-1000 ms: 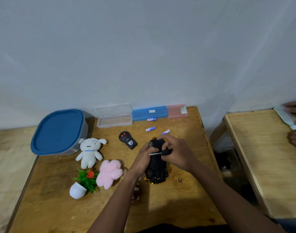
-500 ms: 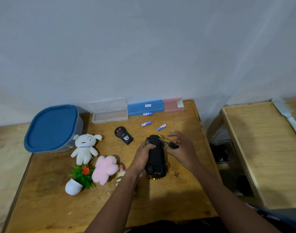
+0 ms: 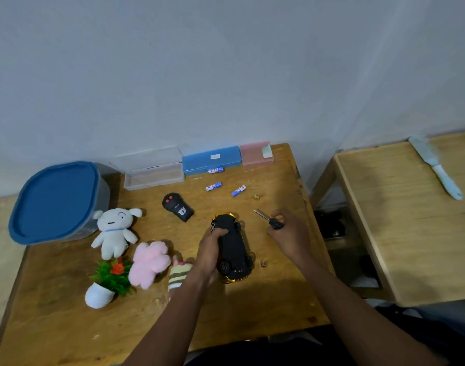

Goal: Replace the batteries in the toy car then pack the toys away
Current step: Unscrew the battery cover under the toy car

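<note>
A black and gold toy car [image 3: 232,249] lies upside down on the wooden table [image 3: 252,307], wheels up. My left hand [image 3: 209,253] grips its left side. To the right of the car, my right hand [image 3: 288,233] holds a small screwdriver [image 3: 268,219] by its black handle, the metal tip pointing up-left, clear of the car. Three blue and white batteries [image 3: 238,191] lie loose near the back of the table. A black remote control [image 3: 177,210] rests left of the car. A small screw [image 3: 263,264] sits beside the car's rear.
A grey bin with a blue lid [image 3: 55,203] stands at the left. Clear, blue and pink cases [image 3: 211,159] line the wall. A white plush [image 3: 115,231], pink plush [image 3: 148,262], potted plant toy [image 3: 107,282] and striped toy [image 3: 177,276] lie left. A brush [image 3: 437,169] rests on the side table.
My right hand has pulled the screwdriver away from the car's underside to the right. The other person's hands at the side table have gone, leaving the brush lying there.
</note>
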